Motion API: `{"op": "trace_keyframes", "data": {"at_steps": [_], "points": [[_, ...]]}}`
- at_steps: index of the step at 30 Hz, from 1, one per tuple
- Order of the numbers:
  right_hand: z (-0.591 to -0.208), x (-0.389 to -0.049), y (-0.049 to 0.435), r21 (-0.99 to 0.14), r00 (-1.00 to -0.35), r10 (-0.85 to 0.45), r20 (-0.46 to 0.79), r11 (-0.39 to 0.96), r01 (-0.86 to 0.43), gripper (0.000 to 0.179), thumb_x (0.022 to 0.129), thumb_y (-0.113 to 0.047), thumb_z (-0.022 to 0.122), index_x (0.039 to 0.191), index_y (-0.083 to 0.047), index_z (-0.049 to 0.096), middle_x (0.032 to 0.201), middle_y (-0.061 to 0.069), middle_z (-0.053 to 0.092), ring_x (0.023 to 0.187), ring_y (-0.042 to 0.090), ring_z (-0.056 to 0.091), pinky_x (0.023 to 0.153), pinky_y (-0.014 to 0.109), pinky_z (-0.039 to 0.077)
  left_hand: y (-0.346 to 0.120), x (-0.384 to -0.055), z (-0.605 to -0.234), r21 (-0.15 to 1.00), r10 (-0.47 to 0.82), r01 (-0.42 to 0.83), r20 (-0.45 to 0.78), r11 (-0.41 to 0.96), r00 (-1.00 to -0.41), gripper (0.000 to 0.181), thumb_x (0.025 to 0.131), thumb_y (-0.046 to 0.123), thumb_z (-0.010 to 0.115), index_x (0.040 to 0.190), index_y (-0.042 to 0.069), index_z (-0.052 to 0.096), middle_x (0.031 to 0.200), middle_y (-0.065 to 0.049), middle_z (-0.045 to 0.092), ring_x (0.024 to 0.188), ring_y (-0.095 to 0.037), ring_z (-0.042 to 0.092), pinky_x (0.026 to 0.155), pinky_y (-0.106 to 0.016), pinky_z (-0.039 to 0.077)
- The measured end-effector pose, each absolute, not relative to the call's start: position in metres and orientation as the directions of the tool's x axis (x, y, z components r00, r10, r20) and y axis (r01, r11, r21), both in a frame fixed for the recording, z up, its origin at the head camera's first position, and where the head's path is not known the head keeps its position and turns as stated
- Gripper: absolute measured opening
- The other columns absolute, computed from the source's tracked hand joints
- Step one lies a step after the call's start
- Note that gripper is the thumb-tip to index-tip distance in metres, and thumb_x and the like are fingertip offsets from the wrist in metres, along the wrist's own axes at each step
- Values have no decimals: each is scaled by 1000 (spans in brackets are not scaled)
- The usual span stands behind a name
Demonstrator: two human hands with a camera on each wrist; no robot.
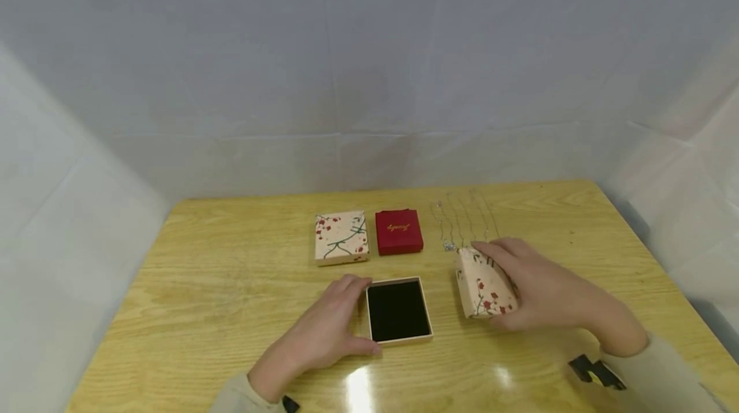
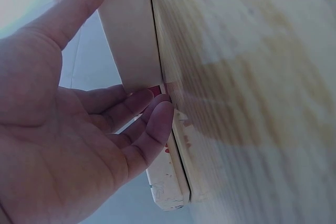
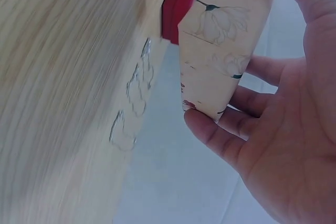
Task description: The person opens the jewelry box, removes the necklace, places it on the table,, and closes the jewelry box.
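My left hand [image 1: 326, 329] grips the left side of a square box base [image 1: 404, 340] lined with black, thumb at the near corner and fingers at the far one. Its pale side wall [image 2: 131, 35] stands on the table in the left wrist view. To the right, my right hand [image 1: 534, 288] holds a cream box lid [image 1: 485, 288] printed with red flowers, tipped on edge above the table. White blossoms show on the lid [image 3: 220, 40] in the right wrist view; its inside is hidden. Several thin silver necklaces [image 1: 449, 245] lie stretched out behind the right hand.
A cream floral box [image 1: 340, 236] sits behind the left hand. Beside it lies a red box [image 1: 399, 231] with gold lettering. All rest on a wooden table [image 1: 231, 285] with white cloth [image 1: 346, 79] hanging behind and at both sides.
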State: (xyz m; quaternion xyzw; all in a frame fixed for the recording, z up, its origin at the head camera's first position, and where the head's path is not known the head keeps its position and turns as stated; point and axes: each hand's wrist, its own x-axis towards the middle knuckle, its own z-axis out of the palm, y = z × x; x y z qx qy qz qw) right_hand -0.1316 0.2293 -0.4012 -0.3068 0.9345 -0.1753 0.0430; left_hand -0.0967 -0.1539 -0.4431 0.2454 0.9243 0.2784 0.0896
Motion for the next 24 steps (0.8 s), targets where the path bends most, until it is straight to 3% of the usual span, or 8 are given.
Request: {"op": "trace_keyframes", "data": {"at_steps": [24], "points": [[-402,-136,181,-374,-764,-642,63,695,-615,121,67,-54,94,165,-14,36,154,7,46,127,19,52,100,43,56,-153,-97,-442,566,496,388,-42,727,-867,114,74,53,94,159,-2,41,151,-15,51,141,-35,47,121,-51,39]]}}
